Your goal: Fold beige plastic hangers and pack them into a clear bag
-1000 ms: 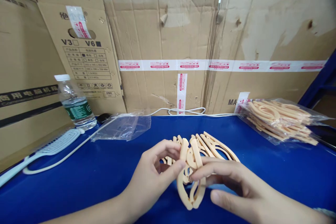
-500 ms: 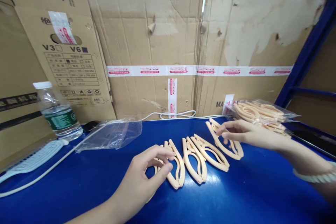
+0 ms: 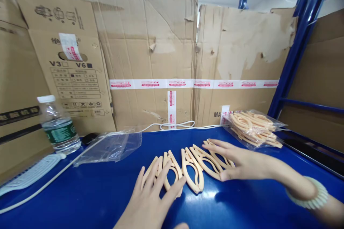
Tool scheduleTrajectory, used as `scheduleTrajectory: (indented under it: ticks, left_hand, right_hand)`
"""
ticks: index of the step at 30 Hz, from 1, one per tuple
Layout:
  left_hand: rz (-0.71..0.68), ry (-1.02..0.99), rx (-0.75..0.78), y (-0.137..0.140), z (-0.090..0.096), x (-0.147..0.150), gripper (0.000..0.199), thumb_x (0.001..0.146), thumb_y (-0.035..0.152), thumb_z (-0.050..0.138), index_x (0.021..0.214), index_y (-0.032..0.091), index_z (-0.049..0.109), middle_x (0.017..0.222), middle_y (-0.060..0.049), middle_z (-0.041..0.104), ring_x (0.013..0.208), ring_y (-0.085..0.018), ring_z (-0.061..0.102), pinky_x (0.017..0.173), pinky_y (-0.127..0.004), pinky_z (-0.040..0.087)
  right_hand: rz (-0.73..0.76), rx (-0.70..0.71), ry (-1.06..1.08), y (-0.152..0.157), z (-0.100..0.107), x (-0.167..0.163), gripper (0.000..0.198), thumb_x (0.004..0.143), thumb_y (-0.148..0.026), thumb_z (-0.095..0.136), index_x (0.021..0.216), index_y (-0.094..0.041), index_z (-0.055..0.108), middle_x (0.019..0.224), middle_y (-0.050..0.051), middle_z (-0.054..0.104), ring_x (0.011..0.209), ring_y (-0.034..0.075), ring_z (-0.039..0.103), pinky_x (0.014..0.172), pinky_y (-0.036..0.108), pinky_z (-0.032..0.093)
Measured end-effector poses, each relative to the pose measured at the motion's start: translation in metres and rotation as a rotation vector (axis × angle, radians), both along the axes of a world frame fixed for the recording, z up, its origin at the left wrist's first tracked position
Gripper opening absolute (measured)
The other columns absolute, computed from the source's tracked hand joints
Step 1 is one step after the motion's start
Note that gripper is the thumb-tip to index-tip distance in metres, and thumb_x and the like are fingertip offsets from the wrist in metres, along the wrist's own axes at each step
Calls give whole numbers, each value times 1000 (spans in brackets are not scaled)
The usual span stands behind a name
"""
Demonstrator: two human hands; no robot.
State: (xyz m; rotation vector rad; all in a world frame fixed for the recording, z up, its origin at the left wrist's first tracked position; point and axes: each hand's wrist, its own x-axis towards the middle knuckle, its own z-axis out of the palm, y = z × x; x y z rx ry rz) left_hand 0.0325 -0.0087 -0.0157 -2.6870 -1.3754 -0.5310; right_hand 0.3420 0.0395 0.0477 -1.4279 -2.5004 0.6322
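Several cream-coloured folded clothes hangers (image 3: 198, 187) lie side by side in a row on the blue tabletop. My left hand (image 3: 149, 198) is spread flat over the hangers at the row's left end, partly covering them. Over the right end, my right hand (image 3: 243, 161) has its fingers stretched across the last hanger (image 3: 210, 144). Its thumb is by the lower end of the neighbouring hanger (image 3: 205, 166). Both hands are open, and neither is wrapped around a hanger.
Bagged hangers (image 3: 249, 123) are stacked at the back right. An empty clear plastic bag (image 3: 113, 146) lies back left, beside a white cable (image 3: 61, 166), a water bottle (image 3: 60, 128) and a pale blue hairbrush (image 3: 32, 173). Cardboard sheets (image 3: 150, 61) stand behind the table (image 3: 88, 196).
The rightmost hanger has moved left against the row, with my right hand now flat over it. My left hand has uncurled and spread over the left hangers. The view has tilted up.
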Motion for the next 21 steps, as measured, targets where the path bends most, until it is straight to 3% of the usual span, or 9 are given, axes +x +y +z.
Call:
scheduleTrajectory:
  ticks: [5,9,14,18,21]
  left_hand:
    - [87,118,-19,-2,-13,10,64,81,67,60,139,47,41,153,-16,33,139,-51,25,101,-77,21]
    - [45,109,-16,5,-9,10,67,81,70,56,141,46,39,155,-14,29,141,-50,17,102,-77,18]
    - [-5,117,-124,50,8,-3,60,90,62,47,146,45,31,159,-10,20,144,-45,8,106,-74,15]
    - [-23,125,-249,96,21,-11,63,90,68,40,147,42,32,160,-8,18,145,-43,6,111,-70,8]
    - [7,58,-213,98,26,-10,63,91,61,45,147,34,37,159,-9,22,146,-41,12,113,-66,13]
  right_hand:
    - [122,105,-23,-18,-33,-22,78,80,-64,62,148,-42,29,162,6,12,145,42,-1,107,72,0]
    - [107,185,-86,-18,-46,-32,78,82,-69,55,149,-43,25,162,8,7,143,45,-8,104,75,-2]
    - [27,203,-156,20,-47,-50,75,84,-75,42,149,-44,24,163,10,10,144,46,-5,102,77,2]
    - [-97,201,-199,52,-47,-71,71,86,-78,27,149,-45,26,162,9,12,144,46,-1,104,75,3]
    - [-146,253,-188,62,-51,-78,70,88,-77,24,149,-43,28,161,9,17,145,43,5,107,72,4]
